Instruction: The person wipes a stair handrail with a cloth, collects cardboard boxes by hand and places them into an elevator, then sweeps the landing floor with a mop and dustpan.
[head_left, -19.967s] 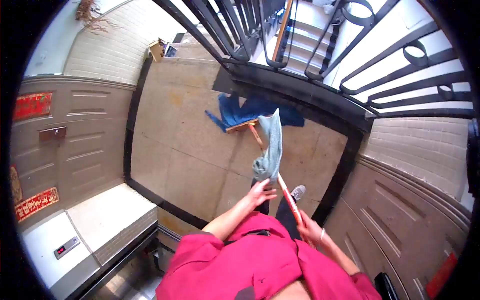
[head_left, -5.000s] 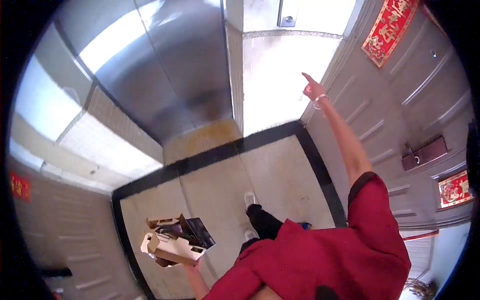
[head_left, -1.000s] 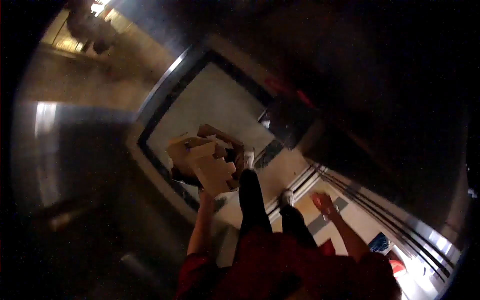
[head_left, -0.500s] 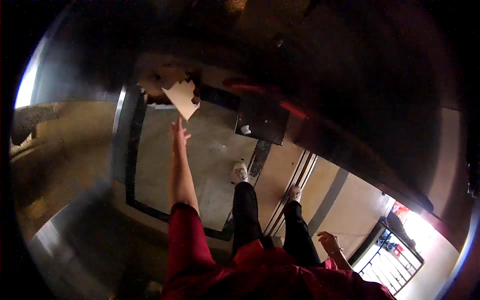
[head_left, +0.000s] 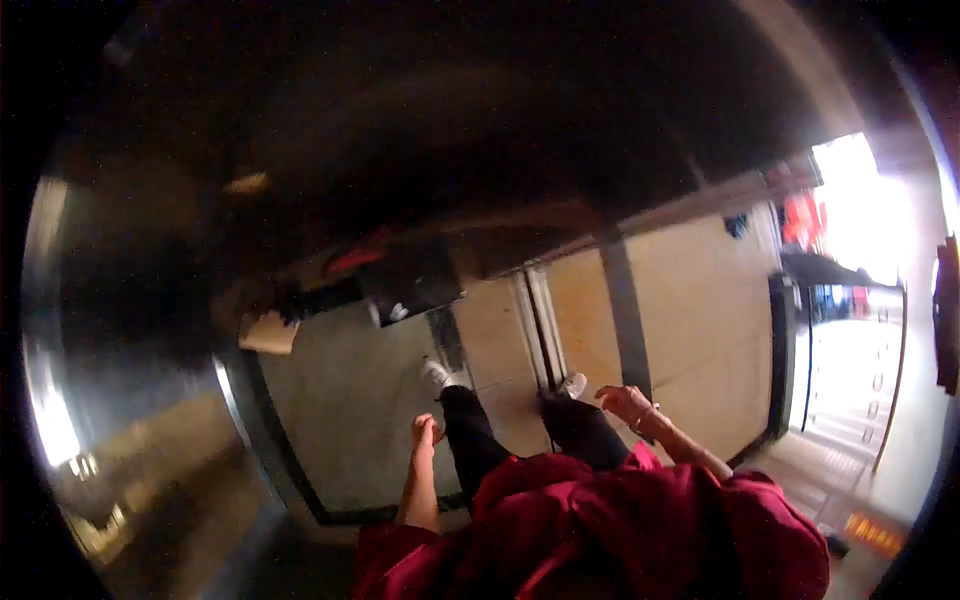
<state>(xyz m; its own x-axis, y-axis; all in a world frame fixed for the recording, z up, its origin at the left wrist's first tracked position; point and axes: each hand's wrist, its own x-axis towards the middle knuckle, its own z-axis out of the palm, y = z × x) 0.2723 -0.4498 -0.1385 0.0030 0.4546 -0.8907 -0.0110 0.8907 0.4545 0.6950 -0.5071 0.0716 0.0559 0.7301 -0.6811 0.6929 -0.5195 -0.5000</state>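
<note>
My left hand (head_left: 427, 431) hangs low beside my left leg, its fingers loosely bent and nothing visible in it. Farther forward and to the left, a piece of cardboard (head_left: 270, 335) with a ragged edge lies on the floor by a dark, hard-to-read heap. On the other side, my right hand (head_left: 624, 403) is held out near my right thigh, empty, with its fingers loosely bent and apart.
A dark box-like block (head_left: 415, 295) with a crumpled white scrap on it stands ahead. Metal door tracks (head_left: 537, 325) cross the floor between my shoes. A bright doorway with a barred gate (head_left: 850, 360) is at the right. The upper area is dark and blurred.
My left hand has drawn back from its outstretched reach to beside my leg. The cardboard, in front of that hand before, now lies lower by the heap. The view has swung right.
</note>
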